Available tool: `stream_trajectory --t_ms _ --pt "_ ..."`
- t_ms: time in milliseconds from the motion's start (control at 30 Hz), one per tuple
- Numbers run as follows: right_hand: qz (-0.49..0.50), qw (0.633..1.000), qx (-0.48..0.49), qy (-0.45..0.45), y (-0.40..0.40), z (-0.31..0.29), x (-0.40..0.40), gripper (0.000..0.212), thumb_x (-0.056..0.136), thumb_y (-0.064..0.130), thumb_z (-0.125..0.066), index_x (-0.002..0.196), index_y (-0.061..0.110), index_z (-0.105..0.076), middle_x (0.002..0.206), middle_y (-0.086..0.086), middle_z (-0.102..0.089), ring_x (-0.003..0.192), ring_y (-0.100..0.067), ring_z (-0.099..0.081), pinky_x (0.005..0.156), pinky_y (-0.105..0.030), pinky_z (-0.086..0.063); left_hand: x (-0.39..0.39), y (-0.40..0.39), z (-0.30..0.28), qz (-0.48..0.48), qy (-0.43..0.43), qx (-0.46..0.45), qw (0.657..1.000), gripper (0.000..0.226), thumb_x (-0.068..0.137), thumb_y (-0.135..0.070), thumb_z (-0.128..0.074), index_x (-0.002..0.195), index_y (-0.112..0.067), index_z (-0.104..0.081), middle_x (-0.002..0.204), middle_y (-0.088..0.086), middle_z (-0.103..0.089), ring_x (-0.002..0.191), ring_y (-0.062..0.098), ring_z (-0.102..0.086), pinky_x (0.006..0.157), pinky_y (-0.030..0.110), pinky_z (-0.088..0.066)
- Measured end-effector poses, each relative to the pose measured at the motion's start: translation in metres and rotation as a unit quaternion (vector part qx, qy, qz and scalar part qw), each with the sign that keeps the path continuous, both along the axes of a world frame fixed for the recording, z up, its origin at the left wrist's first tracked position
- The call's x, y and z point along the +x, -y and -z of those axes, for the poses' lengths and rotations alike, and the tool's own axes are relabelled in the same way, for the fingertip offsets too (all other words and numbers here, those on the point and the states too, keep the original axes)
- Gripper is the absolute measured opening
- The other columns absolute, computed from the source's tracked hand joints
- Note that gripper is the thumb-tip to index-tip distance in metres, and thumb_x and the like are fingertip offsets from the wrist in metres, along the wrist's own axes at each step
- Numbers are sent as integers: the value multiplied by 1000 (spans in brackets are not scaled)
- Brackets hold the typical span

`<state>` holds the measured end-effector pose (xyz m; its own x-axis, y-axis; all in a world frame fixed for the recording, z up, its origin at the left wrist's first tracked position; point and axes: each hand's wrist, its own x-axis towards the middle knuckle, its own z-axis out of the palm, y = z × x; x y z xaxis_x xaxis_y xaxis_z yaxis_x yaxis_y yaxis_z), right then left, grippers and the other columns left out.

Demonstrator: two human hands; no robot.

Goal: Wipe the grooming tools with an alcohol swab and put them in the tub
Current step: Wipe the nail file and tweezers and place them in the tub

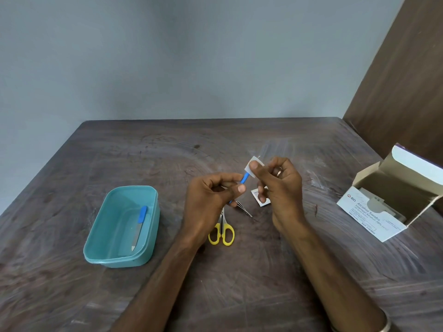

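Blue plastic is showing between your two hands: you are holding a slim blue-handled tool (244,179) above the middle of the wooden table (148,149). Your left hand (211,197) is pinching its handle between thumb and curled fingers, and what kind of tool it is cannot be told, since its far end is hidden. Your right hand (279,185) is pinching a white alcohol swab (250,167) round that far end, with the thumb pressing on top of the swab.

Just below your hands, a torn swab wrapper (260,198) is lying on the table, partly behind your right fingers. Beside it, metal tweezers (244,209) are lying with their tips pointing toward you, and yellow-handled scissors (221,232) are resting just under your left wrist, blades partly hidden by it.

Off to your left, the teal tub (96,250) is sitting open on the table, well apart from your hands. A nail file with a blue handle (139,227) is lying inside it, slanting against the tub's right inner wall.

Far to your right, an open box of alcohol swabs (374,221) is standing near the table edge with its lid flap raised.
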<state>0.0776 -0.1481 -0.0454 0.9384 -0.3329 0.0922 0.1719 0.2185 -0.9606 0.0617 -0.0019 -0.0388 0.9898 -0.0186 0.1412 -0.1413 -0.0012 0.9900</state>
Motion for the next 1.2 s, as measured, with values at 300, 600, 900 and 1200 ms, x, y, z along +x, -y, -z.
stream_trajectory --t_ms 300,600,900,1200 --pt "-31 999 -41 -10 -2 -3 -7 10 88 19 -73 89 10 -77 72 -4 -70 48 -16 -51 44 -27 -39 -2 6 7 -58 46 71 995 25 75 -12 -83 98 -20 -77 79 -4 -75 57 16 -68 58 23 -55" --pt "-137 987 72 -50 -1 -8 -7 8 89 21 -70 89 16 -76 67 -1 -53 48 -12 -42 43 -22 -32 -1 5 6 -36 31 27 999 21 79 -5 -79 96 -17 -78 78 -5 -76 56 10 -67 60 28 -57" --pt "-176 981 73 -43 -2 -10 -9 20 78 31 -72 89 15 -74 61 0 -49 46 -10 -41 43 -23 -35 -6 2 -3 76 -35 -113 990 15 90 2 -62 92 -5 -75 70 8 -74 60 18 -69 55 24 -55" --pt "-214 975 30 -42 0 -10 -11 21 83 32 -68 89 13 -76 59 3 -50 49 -11 -43 47 -24 -40 0 -2 -1 96 -146 -168 970 37 88 -8 -69 122 -5 -56 87 22 -73 65 33 -70 59 36 -59"
